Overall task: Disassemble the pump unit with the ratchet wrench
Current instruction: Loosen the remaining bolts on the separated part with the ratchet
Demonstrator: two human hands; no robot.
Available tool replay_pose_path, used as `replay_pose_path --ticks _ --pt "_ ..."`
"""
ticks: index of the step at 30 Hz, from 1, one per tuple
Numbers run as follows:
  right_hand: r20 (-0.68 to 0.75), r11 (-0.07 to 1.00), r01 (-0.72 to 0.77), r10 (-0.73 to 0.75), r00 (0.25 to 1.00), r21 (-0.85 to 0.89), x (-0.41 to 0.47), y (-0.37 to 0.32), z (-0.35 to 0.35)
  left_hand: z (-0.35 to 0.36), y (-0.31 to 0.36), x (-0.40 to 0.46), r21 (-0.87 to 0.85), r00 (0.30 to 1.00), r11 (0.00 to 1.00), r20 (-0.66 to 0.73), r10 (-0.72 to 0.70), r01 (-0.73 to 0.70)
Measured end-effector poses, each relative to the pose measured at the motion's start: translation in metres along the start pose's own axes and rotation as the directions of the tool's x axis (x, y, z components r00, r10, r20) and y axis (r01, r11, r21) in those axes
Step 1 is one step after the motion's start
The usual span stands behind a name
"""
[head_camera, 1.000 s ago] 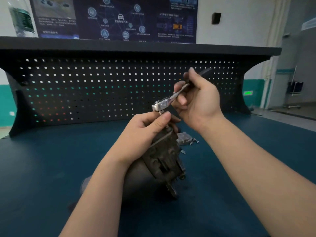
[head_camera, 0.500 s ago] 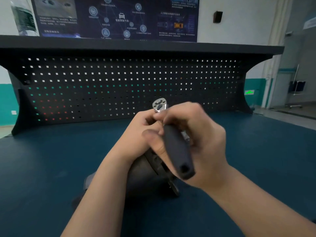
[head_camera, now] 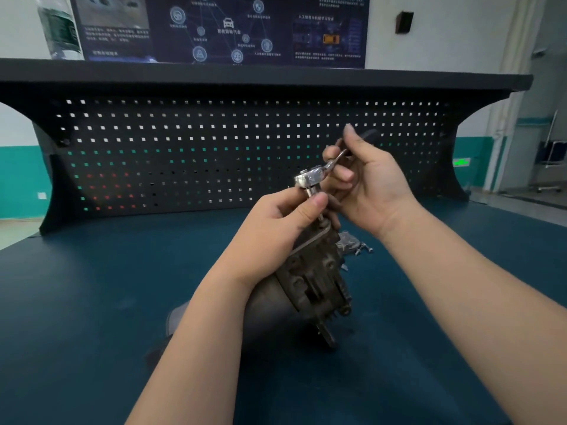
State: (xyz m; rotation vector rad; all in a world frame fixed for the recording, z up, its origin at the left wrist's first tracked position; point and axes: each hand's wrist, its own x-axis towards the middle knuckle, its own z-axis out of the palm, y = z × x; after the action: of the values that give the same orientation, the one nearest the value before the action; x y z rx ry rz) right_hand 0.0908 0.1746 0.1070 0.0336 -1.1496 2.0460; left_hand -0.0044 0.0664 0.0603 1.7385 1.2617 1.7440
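The dark, grimy pump unit (head_camera: pixel 310 280) lies tilted on the blue bench mat, its finned head end raised toward me. My left hand (head_camera: pixel 279 228) grips the pump's top edge, thumb against the socket under the ratchet head. The chrome ratchet wrench (head_camera: pixel 311 177) stands on a bolt at the pump's upper edge. My right hand (head_camera: pixel 368 185) holds the wrench handle, which points up and away to the right, its black grip mostly hidden behind my fingers.
A few loose metal parts and bolts (head_camera: pixel 354 245) lie on the mat just behind the pump. A black pegboard back panel (head_camera: pixel 214 154) with a shelf rises at the far edge of the bench. A water bottle (head_camera: pixel 59 29) stands on the shelf's left end.
The wrench handle swung from pointing toward me half a second ago back out to the far right, as it was a second ago. My left hand stayed on the pump.
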Motion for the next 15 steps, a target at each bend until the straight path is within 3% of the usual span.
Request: replay_pose_path --ticks 4,6,8,9,11,12,13,15 --pt "-0.165 0.98 0.196 -0.197 0.967 -0.02 -0.018 0.005 0.001 -0.001 0.001 0.0 0.031 1.0 1.0 -0.003 0.004 -0.004" --pt "-0.162 0.93 0.358 -0.368 0.916 -0.087 -0.036 0.006 -0.001 -0.001 0.001 0.001 0.07 1.0 0.997 -0.001 0.018 -0.018" --pt "-0.05 0.782 0.563 -0.594 0.803 -0.267 -0.054 0.011 0.001 0.0 0.002 0.001 0.092 0.999 0.995 0.003 0.035 -0.035" --pt "0.057 0.647 0.657 -0.694 0.717 -0.387 -0.063 0.015 0.004 -0.001 0.002 0.001 0.09 0.999 0.995 0.004 0.044 -0.044" --pt "0.348 0.33 0.765 -0.743 0.572 -0.554 -0.078 0.026 0.006 0.0 0.002 -0.001 0.083 0.997 0.994 0.003 0.074 -0.074" --pt "0.452 0.224 0.786 -0.713 0.535 -0.577 -0.082 0.03 0.006 0.0 0.002 -0.001 0.073 0.996 0.994 0.009 0.085 -0.086" --pt "0.494 0.187 0.798 -0.698 0.519 -0.574 -0.084 0.032 0.006 0.0 0.002 -0.002 0.065 0.996 0.994 0.016 0.088 -0.089" --pt "0.459 0.281 0.804 -0.702 0.544 -0.523 -0.083 0.026 0.003 0.0 0.001 -0.002 0.077 0.997 0.994 0.013 0.081 -0.082"
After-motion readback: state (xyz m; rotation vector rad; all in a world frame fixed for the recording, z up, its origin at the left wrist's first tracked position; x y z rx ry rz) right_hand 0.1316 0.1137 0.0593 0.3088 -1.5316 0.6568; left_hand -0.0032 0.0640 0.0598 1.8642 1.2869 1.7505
